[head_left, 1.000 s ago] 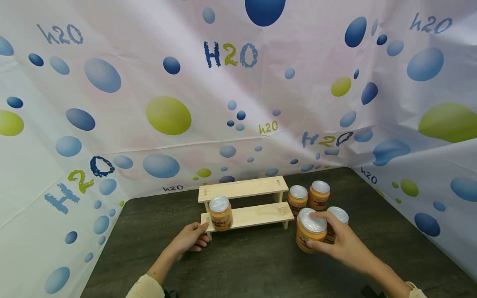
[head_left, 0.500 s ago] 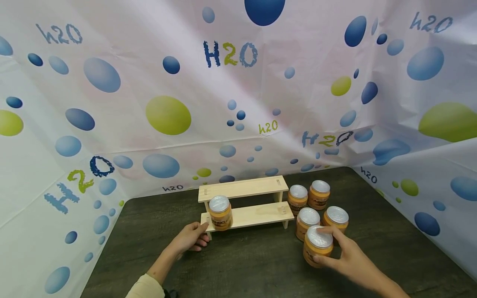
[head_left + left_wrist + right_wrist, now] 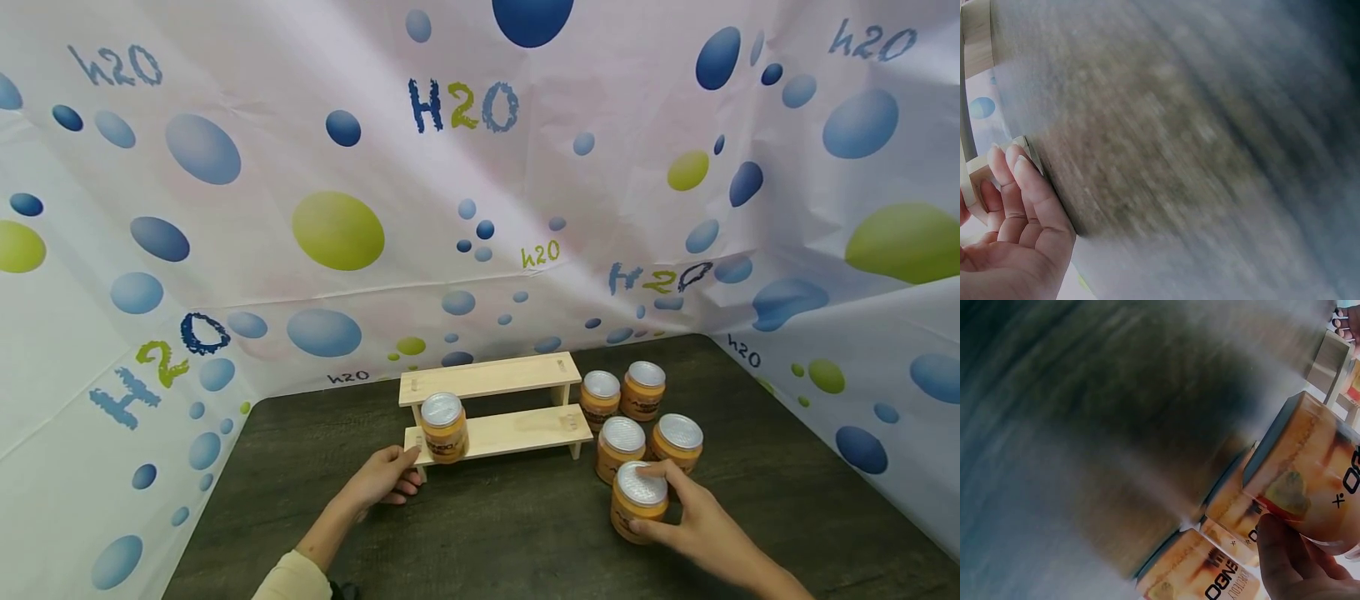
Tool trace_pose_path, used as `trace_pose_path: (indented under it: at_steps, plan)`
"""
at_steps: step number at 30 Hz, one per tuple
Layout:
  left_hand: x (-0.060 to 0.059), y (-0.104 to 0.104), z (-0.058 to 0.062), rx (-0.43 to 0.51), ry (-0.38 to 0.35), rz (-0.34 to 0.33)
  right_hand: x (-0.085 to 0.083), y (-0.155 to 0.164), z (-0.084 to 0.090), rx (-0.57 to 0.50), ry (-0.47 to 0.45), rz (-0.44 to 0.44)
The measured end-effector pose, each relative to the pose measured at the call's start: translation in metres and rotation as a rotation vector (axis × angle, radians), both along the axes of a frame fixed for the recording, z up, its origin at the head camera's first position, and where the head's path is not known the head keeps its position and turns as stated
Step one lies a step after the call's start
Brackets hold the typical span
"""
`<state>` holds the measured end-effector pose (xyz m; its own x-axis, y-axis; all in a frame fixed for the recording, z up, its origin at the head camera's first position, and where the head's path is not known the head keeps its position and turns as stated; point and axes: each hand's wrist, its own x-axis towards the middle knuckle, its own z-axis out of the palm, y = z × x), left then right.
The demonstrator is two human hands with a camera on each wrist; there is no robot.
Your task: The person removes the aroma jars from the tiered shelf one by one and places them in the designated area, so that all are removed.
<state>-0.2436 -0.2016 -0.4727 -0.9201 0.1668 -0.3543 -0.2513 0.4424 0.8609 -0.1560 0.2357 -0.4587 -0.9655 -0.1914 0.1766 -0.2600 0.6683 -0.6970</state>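
In the head view my left hand [image 3: 384, 479] holds the left end of a two-step wooden shelf [image 3: 517, 432], thumb near the lower board's top and fingers below. The left wrist view shows curled fingers [image 3: 1041, 194] at the wood. On the lower step's left end stands an orange jar with a silver lid. My right hand [image 3: 701, 521] grips another such jar [image 3: 626, 517] between thumb and fingers, at the front of a group. Close behind it stand two jars [image 3: 617, 462] [image 3: 678, 450]. The right wrist view shows the gripped jar's printed side [image 3: 1316, 469].
Two further jars [image 3: 598, 408] [image 3: 642, 398] stand right of the shelf. A dark wood-look table [image 3: 480, 533] lies under everything. White sheeting with blue and green spots [image 3: 480, 183] rises behind and at both sides.
My right hand has drawn its jar towards me and slightly right, then stayed nearly still. A jar behind it has come into view. My left hand has not visibly moved.
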Motion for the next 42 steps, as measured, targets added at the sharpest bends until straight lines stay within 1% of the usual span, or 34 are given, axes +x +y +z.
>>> trace_pose_path:
  at_steps: [3, 5, 11, 14, 21, 23, 26, 27, 29, 33, 34, 36, 38, 40, 42]
  plan:
    - [0.000, 0.000, 0.001, 0.003, -0.002, 0.001, 0.000, 0.000, -0.001, -0.017, -0.020, 0.014]
    - [0.001, 0.000, 0.002, 0.007, -0.003, -0.001, 0.000, 0.000, -0.002, -0.017, -0.032, 0.007]
    - [0.002, 0.000, 0.005, 0.021, -0.020, -0.006, 0.002, 0.000, -0.004, -0.003, -0.031, -0.022]
    - [0.001, 0.000, 0.006, 0.026, -0.023, -0.006, 0.003, 0.002, -0.005, -0.004, -0.029, -0.012]
    - [0.002, 0.000, 0.007, 0.033, 0.002, -0.013, 0.002, 0.002, -0.002, 0.005, -0.060, 0.006]
    - [0.003, 0.000, 0.006, 0.032, 0.002, -0.007, 0.002, 0.001, -0.002, 0.017, -0.076, -0.003]
    - [0.002, 0.000, 0.006, 0.026, 0.000, -0.001, 0.002, 0.001, -0.002, 0.039, -0.065, -0.001]
    - [0.002, 0.000, 0.006, 0.024, -0.002, 0.001, 0.003, 0.001, -0.001, 0.056, -0.054, -0.007]
    - [0.002, 0.001, 0.006, 0.022, -0.006, 0.004, 0.004, 0.000, 0.002, 0.107, 0.006, -0.008]
    - [0.002, 0.001, 0.006, 0.014, -0.007, 0.006, 0.006, -0.002, 0.017, 0.232, 0.213, 0.005]
    - [0.002, 0.000, 0.006, 0.013, -0.007, 0.007, 0.005, -0.003, 0.022, 0.253, 0.267, 0.014]
    - [0.002, 0.000, 0.006, 0.008, -0.005, 0.009, 0.002, -0.007, 0.033, 0.268, 0.346, 0.041]
    - [0.002, 0.000, 0.006, 0.004, -0.004, 0.008, -0.003, -0.012, 0.045, 0.255, 0.380, 0.072]
    - [0.002, 0.000, 0.005, 0.003, -0.003, 0.007, -0.009, -0.020, 0.057, 0.218, 0.364, 0.107]
    - [0.002, 0.000, 0.005, 0.003, 0.001, 0.001, -0.016, -0.028, 0.067, 0.176, 0.327, 0.134]
